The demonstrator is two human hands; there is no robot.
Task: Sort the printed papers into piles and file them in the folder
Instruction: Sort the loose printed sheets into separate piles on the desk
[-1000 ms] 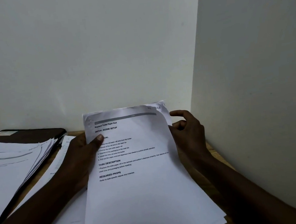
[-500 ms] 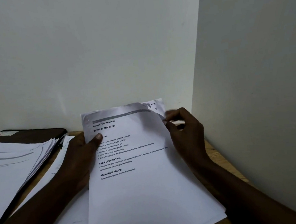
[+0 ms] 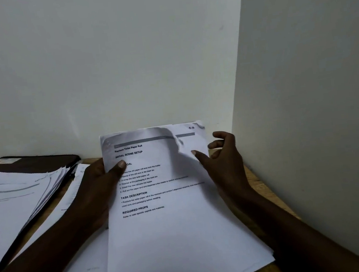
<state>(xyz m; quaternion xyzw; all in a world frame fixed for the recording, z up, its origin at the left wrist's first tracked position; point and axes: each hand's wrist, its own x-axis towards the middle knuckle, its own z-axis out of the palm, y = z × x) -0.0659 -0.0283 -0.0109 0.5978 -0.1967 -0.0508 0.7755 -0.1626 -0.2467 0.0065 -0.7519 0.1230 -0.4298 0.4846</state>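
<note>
Left grip (image 3: 104, 183) closed round the left edge of the paper stack (image 3: 173, 236), thumb laid flat across the printed face beside the "GOAL" heading, fingers hidden behind the sheets. Right grip (image 3: 223, 164) slack at the opposite edge: thumb tip pressed on the curled upper right corner of the top sheet, index and other fingers loosely bent and apart from the paper, pinching nothing visible. Stack held in front of the person over the wooden desk (image 3: 266, 188), long axis running from the near bottom of the view away toward the back wall (image 3: 121, 53), heading end farthest, print upright to the wearer and titled "Replace Toilet Paper Roll". Near end slightly fanned, several sheet edges showing at the lower right. Top sheet's corner peeled back, baring the next sheet (image 3: 192, 134) with a handwritten "63" near its top right. Under the left forearm, loose sheets (image 3: 75, 246) lying flat on the desk, long axis also near to far, leaning a little to the right. Farther left, a fanned pile of papers (image 3: 10, 198) resting on the dark folder (image 3: 35, 161), covering all but its far edge and a thin strip along its right side; pale label on the folder's far part. Beyond, plain back wall meeting the side wall (image 3: 312, 77) at the right, desk tucked into that corner.
</note>
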